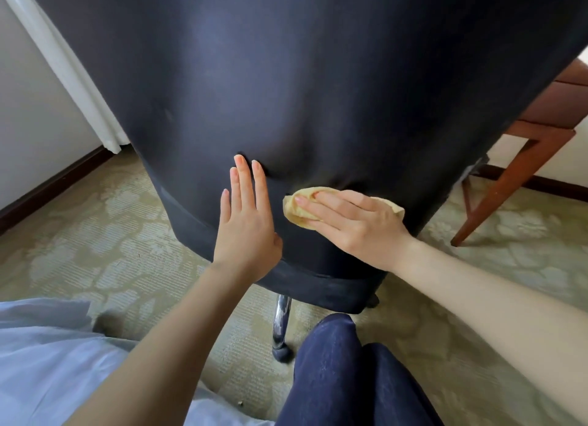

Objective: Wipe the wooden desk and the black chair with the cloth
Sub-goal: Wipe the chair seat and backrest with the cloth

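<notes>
Where the black chair [286, 75] runs off-frame: right hand [353, 221], fingers straight, presses yellow cloth [297, 209], half-hidden; left hand [245, 225] flat on upholstery.

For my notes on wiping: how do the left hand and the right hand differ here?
The left hand touches the chair bare, fingers pointing up; the right hand presses the cloth on it, fingers pointing left. Both lie flat, fingers straight, low on the chair.

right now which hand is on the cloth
The right hand presses the yellow cloth against the black chair; the left hand rests flat on the chair without one.
</notes>
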The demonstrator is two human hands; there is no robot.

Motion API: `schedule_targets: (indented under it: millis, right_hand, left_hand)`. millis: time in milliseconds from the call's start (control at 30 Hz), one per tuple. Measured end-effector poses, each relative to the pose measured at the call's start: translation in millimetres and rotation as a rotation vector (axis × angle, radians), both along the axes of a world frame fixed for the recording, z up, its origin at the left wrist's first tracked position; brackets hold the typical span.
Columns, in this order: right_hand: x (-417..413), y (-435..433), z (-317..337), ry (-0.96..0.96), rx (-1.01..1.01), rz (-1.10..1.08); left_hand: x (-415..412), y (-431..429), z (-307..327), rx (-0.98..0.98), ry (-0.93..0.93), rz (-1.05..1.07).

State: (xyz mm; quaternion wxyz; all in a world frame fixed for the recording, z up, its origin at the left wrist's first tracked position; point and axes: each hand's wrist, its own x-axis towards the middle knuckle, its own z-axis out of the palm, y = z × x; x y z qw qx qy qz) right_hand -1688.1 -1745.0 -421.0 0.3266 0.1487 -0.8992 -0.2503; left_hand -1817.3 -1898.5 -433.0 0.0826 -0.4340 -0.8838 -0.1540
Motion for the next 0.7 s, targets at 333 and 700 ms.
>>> schedule_targets:
  millis: [333, 700]
  right_hand:
    - [19.5, -0.8, -82.5, -0.36, -0.03, 0.002]
    - [76.7, 25.2, -39.3, -0.381, 0.135, -0.069]
  left_hand:
    - [-1.3, -0.3, -2.8, -0.037, 0.07, 0.034]
    - [-2.4, -6.1, -0.7, -0.037, 0.062, 0.018]
